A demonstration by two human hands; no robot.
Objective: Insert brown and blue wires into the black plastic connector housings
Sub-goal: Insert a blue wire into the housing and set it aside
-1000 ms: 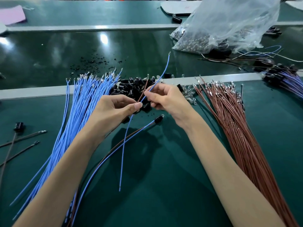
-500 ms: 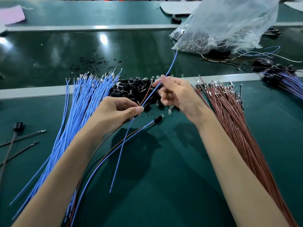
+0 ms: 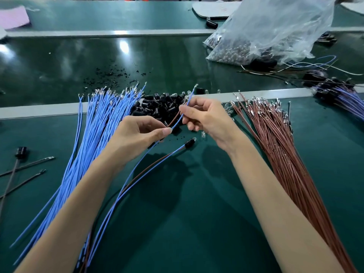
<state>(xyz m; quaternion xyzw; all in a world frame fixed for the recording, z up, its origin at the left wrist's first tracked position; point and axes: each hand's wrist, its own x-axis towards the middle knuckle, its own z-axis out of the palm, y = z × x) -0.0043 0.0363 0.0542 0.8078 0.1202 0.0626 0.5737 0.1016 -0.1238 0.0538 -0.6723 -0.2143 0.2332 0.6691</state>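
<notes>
Between the hands: one blue wire (image 3: 177, 121) and one brown wire (image 3: 173, 119), side by side, lifted off the table (image 3: 177, 223).

- Left hand (image 3: 137, 134): thumb and fingers curled, pinching both wires at the lower end of the exposed stretch.
- Right hand (image 3: 208, 119): fingertips pinch the blue wire higher up, and its crimped tip sticks out past the fingers. The brown wire runs up to the same fingertips; can't tell if it's gripped there.
- Just beyond both hands: pile of black housings (image 3: 161, 105), none visibly in either hand.
- Just below the hands, on the table: one housing already fitted (image 3: 189, 142), with a brown and a blue lead trailing back under the left forearm.
- Left of the left hand: blue wire bundle (image 3: 98, 125), fanned, with the terminals pointing away.
- Right of the right hand: brown wire bundle (image 3: 275, 144), same orientation.
- Far right, beyond the right hand: clear plastic bag (image 3: 275, 30) of small parts, and near it a batch of wired housings (image 3: 342, 93).
- Far left: a few loose dark wires (image 3: 29, 164).
</notes>
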